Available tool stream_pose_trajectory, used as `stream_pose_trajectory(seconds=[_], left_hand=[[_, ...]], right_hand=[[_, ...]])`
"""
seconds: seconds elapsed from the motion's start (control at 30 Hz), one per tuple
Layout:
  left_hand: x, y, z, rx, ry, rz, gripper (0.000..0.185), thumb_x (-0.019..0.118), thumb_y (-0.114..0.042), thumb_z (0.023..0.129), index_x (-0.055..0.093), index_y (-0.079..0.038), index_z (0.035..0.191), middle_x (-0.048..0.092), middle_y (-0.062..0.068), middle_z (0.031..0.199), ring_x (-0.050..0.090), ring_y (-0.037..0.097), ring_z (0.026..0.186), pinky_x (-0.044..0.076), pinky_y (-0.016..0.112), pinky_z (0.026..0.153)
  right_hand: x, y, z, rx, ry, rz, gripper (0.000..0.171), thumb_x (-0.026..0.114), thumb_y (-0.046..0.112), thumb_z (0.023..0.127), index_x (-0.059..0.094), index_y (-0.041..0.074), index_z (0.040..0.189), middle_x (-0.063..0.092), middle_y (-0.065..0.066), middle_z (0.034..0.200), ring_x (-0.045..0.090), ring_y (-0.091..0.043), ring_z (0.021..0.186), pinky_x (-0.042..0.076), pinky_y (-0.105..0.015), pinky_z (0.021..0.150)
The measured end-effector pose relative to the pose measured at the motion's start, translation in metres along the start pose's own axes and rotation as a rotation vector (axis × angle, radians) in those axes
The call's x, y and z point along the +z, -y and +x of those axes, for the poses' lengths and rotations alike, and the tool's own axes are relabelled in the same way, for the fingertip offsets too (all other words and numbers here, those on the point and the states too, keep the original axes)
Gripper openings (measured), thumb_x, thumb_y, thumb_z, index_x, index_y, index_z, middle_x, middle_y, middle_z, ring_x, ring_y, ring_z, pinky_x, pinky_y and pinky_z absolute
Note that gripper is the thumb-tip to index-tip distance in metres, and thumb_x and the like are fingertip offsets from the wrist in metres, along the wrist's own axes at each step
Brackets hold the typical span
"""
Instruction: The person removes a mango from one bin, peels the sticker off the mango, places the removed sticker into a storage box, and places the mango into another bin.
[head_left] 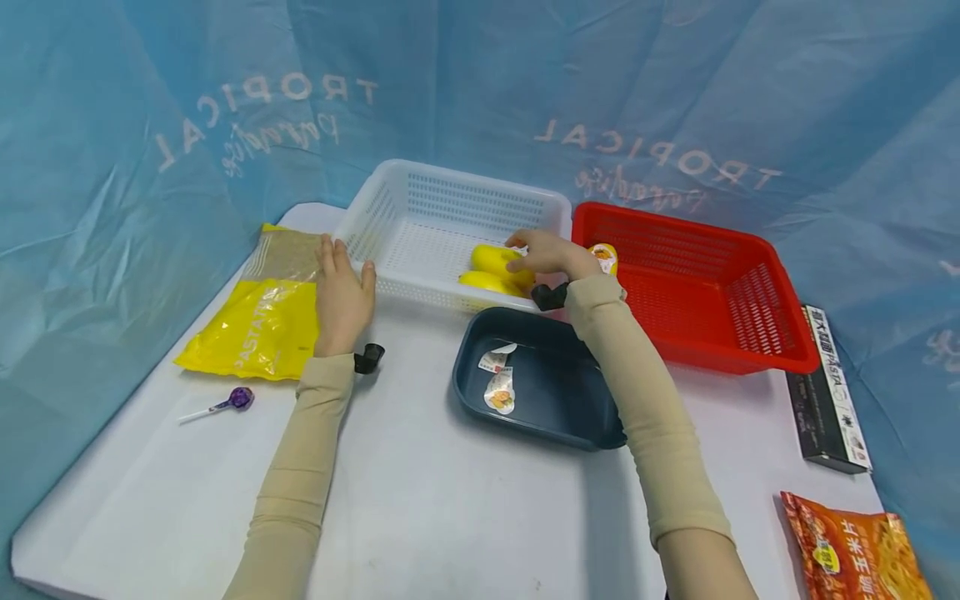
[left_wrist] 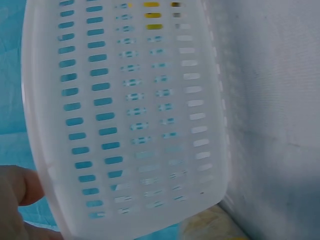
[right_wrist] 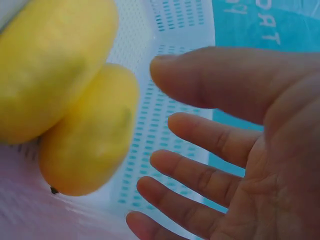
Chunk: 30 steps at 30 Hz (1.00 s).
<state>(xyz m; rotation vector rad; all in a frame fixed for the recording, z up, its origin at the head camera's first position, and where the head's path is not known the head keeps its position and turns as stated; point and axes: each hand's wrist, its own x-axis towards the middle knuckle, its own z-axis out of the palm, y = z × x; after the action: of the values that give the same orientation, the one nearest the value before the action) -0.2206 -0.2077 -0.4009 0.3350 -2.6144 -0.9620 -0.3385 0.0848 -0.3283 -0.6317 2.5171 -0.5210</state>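
Note:
Two yellow mangoes (head_left: 495,262) lie against each other in the right front part of the white plastic basket (head_left: 480,185). Over them hovers my right hand (head_left: 551,252), its fingers spread; the right wrist view shows a gap between the fingertips (right_wrist: 162,159) and the mangoes (right_wrist: 92,135). My left hand (head_left: 343,296) is at the basket's left front corner with fingers extended. In the left wrist view the basket's slotted wall (left_wrist: 130,120) fills most of the picture, and a finger (left_wrist: 27,185) is by its rim; contact is hard to tell.
A dark blue tray (head_left: 540,421) with stickers inside stands in front. The red basket (head_left: 690,333) holds a yellow labelled item (head_left: 603,257). Around lie a yellow pasta bag (head_left: 262,325), purple lollipop (head_left: 241,398), black box (head_left: 821,400) and orange snack bag (head_left: 855,550).

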Motion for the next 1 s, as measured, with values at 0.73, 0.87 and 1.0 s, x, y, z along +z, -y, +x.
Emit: stream_pose_trajectory(seconds=[0.73, 0.87, 1.0], left_hand=[[-0.022, -0.025, -0.014, 0.035, 0.124, 0.176, 0.065, 0.047, -0.029, 0.100, 0.029, 0.015, 0.144, 0.016, 0.035, 0.155, 0.012, 0.051, 0.145, 0.022, 0.062, 0.115], [-0.026, -0.037, -0.021, 0.069, 0.132, 0.231, 0.058, 0.048, -0.029, 0.100, 0.041, 0.012, 0.139, 0.030, 0.036, 0.149, 0.020, 0.058, 0.139, 0.024, 0.063, 0.113], [-0.029, -0.051, -0.031, 0.138, 0.101, 0.234, 0.051, 0.051, -0.027, 0.099, 0.051, 0.010, 0.132, 0.047, 0.034, 0.138, 0.034, 0.060, 0.131, 0.031, 0.064, 0.109]], right_hand=[[0.049, 0.006, -0.123, -0.207, -0.307, -0.108, 0.055, 0.069, 0.024, 0.089, 0.050, 0.008, 0.137, 0.050, -0.012, 0.141, 0.047, -0.030, 0.130, 0.041, -0.047, 0.109], [0.060, 0.003, -0.145, -0.198, -0.360, -0.077, 0.058, 0.070, 0.026, 0.089, 0.047, 0.011, 0.140, 0.047, -0.009, 0.145, 0.043, -0.027, 0.134, 0.040, -0.048, 0.110], [0.066, 0.001, -0.166, -0.155, -0.433, -0.031, 0.060, 0.070, 0.028, 0.088, 0.046, 0.014, 0.141, 0.043, -0.009, 0.148, 0.040, -0.028, 0.135, 0.040, -0.051, 0.109]])
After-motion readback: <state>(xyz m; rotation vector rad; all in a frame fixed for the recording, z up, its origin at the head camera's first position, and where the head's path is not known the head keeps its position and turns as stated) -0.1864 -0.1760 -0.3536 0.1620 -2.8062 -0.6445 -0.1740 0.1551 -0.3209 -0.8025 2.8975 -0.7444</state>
